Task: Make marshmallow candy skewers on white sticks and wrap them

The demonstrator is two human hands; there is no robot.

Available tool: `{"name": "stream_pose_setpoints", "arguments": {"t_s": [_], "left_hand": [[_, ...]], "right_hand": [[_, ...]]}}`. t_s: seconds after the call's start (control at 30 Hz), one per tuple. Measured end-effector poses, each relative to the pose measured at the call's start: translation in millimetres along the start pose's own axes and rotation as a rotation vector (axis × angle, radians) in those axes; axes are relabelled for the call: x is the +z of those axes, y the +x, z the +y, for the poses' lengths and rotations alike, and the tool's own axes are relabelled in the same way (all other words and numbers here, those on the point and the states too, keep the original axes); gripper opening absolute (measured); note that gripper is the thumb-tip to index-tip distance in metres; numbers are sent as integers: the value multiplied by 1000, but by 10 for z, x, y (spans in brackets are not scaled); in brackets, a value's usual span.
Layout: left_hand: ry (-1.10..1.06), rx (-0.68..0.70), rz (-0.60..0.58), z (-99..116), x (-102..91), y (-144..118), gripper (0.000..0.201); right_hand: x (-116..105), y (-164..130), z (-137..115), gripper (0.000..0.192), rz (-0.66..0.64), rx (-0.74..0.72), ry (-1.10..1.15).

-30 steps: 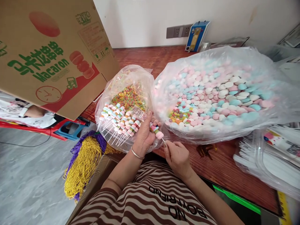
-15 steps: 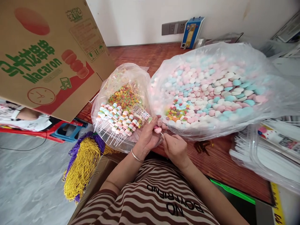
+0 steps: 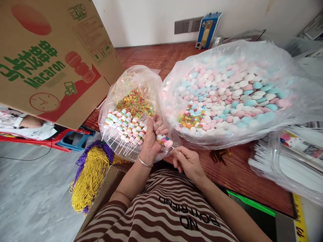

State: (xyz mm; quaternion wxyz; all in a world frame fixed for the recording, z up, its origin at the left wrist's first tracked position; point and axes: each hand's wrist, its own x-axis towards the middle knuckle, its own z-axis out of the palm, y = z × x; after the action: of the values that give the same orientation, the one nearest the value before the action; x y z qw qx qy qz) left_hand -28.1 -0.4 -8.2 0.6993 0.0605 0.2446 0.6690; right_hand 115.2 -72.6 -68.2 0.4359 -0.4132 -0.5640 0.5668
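My left hand (image 3: 150,138) grips a small clear printed wrapper (image 3: 162,138), with the thumb up and the fingers curled round it. A marshmallow skewer (image 3: 168,144) sits partly inside the wrapper, its pink end piece at the opening. My right hand (image 3: 188,162) pinches the white stick of that skewer between thumb and fingertips. Just left of my left hand, several finished-looking skewers (image 3: 126,126) of pastel marshmallows and coloured rings lie on a plastic bag (image 3: 107,97). Small fruit-coloured rings (image 3: 135,101) lie heaped behind them in the same bag.
A large clear bag (image 3: 174,75) of pastel marshmallow discs (image 3: 214,94) fills the table's right side. The Macaron carton (image 3: 52,67) stands at left. Packs of white sticks (image 3: 272,161) lie at right. Gold and purple bead strings (image 3: 88,174) hang at lower left. A blue device (image 3: 208,30) stands by the wall.
The wrapper has come round to cover most of the skewer, its printed side now showing near the pink end. My left hand has shifted slightly left and its fingers have lifted.
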Motion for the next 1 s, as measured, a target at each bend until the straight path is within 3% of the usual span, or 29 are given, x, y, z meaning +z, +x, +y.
{"name": "stream_pose_setpoints", "arguments": {"t_s": [0.07, 0.13, 0.23, 0.3, 0.47, 0.53, 0.6, 0.67, 0.73, 0.9, 1.0], "left_hand": [[-34, -3, -11, -16, 13, -12, 32], [-44, -15, -6, -37, 34, -14, 34], [-29, -52, -21, -83, 72, -1, 30], [8, -74, -10, -121, 91, 12, 25], [132, -66, 117, -190, 77, 28, 27], [143, -42, 117, -194, 50, 30, 28], [160, -30, 122, -193, 23, 28, 28], [163, -32, 107, -194, 3, 22, 28], [135, -27, 57, -197, -2, 15, 28], [28, -33, -27, -186, 35, -10, 31], [-42, -52, -77, -184, 57, -24, 34]], "right_hand": [[60, -39, -50, 35, -125, 232, 460], [120, -58, -63, 34, -215, 329, 751], [164, -33, -52, 34, -219, 306, 770], [146, 18, -49, 34, -84, 165, 473], [14, 140, -10, 24, 339, -489, -850], [-21, 145, 42, 20, 411, -675, -1139], [-40, 130, 90, 20, 423, -742, -1210], [-48, 108, 104, 19, 396, -671, -1087], [-48, 87, 66, 22, 326, -462, -781], [7, 33, -124, 32, -78, 200, 382], [64, 24, -169, 30, -196, 302, 697]]}}
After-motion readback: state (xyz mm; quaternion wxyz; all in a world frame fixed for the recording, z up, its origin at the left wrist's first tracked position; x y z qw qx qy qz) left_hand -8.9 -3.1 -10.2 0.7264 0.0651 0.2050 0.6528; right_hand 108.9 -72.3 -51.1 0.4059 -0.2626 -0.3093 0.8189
